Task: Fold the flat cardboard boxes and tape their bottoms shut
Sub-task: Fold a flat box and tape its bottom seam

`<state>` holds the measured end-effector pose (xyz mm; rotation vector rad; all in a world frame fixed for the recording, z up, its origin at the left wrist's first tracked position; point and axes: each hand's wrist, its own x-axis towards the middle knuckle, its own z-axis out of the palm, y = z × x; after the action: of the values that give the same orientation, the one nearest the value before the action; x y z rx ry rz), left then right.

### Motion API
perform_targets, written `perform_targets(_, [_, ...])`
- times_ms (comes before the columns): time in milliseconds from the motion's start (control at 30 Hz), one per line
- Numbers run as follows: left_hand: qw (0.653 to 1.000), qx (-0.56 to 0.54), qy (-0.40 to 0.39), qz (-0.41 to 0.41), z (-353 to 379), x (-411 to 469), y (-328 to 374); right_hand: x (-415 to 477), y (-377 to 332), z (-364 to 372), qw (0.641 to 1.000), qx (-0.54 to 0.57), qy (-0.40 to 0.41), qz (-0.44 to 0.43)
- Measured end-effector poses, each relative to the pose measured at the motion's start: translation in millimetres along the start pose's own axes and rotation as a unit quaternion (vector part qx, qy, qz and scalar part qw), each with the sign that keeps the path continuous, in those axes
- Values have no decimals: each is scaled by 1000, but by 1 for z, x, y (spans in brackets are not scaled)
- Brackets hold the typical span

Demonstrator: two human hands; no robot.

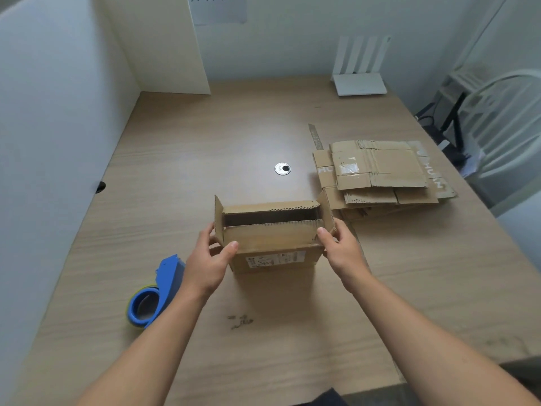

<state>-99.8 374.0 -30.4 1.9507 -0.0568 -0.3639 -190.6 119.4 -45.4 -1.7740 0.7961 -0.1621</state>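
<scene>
A small cardboard box (272, 240) stands opened up on the wooden table (205, 159), with a white label on its near side. Its two long flaps lean inward and leave a dark gap between them; the two short end flaps stand up. My left hand (209, 259) grips the box's left end, thumb on the near long flap. My right hand (341, 249) grips the right end, thumb at the flap's corner. A blue tape dispenser (153, 291) lies on the table left of my left forearm. A stack of flat cardboard boxes (380, 174) lies to the right, behind the box.
A white router (361, 83) with antennas stands at the table's far right edge. A round metal cable grommet (282, 168) sits mid-table. White partitions wall the left and far sides. A white chair (503, 127) stands past the right edge. A cardboard strip (316, 137) lies behind the stack.
</scene>
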Motion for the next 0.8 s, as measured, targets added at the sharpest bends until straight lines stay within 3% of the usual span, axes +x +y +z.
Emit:
perform_targets(200, [981,136,50,126,-9,-8,4,-26,1,0,999,-28,21,-15])
perform_targets(300, [959,213,31,183,-12,-7,7,-34,4,1,999,-37,22,-25])
perform_targets(467, [921,365,-54,125,-6,-4,18,-46,-6,0,997,-38,30,-65])
perform_targets(633, [936,319,-77,127,-7,-1,25,-38,-19,-11,986,-86,53,-135])
perform_targets(800, [932,281,-146,177,-16,-7,24,-15,-38,-26,963,-226,-69,-127])
